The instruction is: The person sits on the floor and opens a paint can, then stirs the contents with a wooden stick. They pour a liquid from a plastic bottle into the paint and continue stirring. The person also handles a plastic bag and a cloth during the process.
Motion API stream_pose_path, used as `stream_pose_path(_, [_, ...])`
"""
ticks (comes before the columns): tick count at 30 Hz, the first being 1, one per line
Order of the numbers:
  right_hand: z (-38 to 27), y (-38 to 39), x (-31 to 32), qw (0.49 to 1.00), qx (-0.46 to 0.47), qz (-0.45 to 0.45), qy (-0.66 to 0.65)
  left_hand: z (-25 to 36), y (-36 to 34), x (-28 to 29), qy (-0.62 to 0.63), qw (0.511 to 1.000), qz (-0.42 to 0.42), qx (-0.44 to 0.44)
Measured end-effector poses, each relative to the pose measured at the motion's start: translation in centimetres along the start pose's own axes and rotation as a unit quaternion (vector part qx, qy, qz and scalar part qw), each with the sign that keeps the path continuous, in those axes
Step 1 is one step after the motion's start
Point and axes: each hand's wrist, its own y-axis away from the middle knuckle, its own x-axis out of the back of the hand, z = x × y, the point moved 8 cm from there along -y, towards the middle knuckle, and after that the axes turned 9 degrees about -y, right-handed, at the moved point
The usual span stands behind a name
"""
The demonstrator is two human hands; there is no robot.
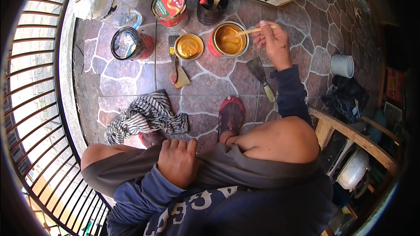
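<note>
My right hand reaches out over the tiled floor and grips a thin wooden stick whose far end dips into an open tin of golden-yellow paint. The tin's loose lid lies just left of it, golden inside. My left hand rests flat on my left thigh, fingers apart and holding nothing. I am squatting, with a red sandal on my foot below the tin.
A putty knife lies beside my right forearm. A flat paintbrush lies on cardboard. Behind stand a closed red tin, a dark-lidded tin, a black pot of brushes and a plastic bottle. A striped cloth lies left; a metal railing borders the left.
</note>
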Motion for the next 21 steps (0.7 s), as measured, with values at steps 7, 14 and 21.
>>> stream_pose_path(7, [-0.7, 0.2, -0.1, 0.998, 0.055, 0.016, -0.03, -0.3, -0.2, -0.3, 0.0, 1.0, -0.007, 0.011])
stream_pose_path(14, [-3.1, 0.3, -1.2, 0.983, 0.116, -0.005, 0.145, -0.5, -0.4, -0.5, 0.004, 1.0, -0.007, 0.014])
stream_pose_path(21, [-6.1, 0.5, -5.1, 0.928, 0.208, -0.118, 0.285, -0.5, -0.2, -0.5, -0.006, 1.0, 0.008, 0.017])
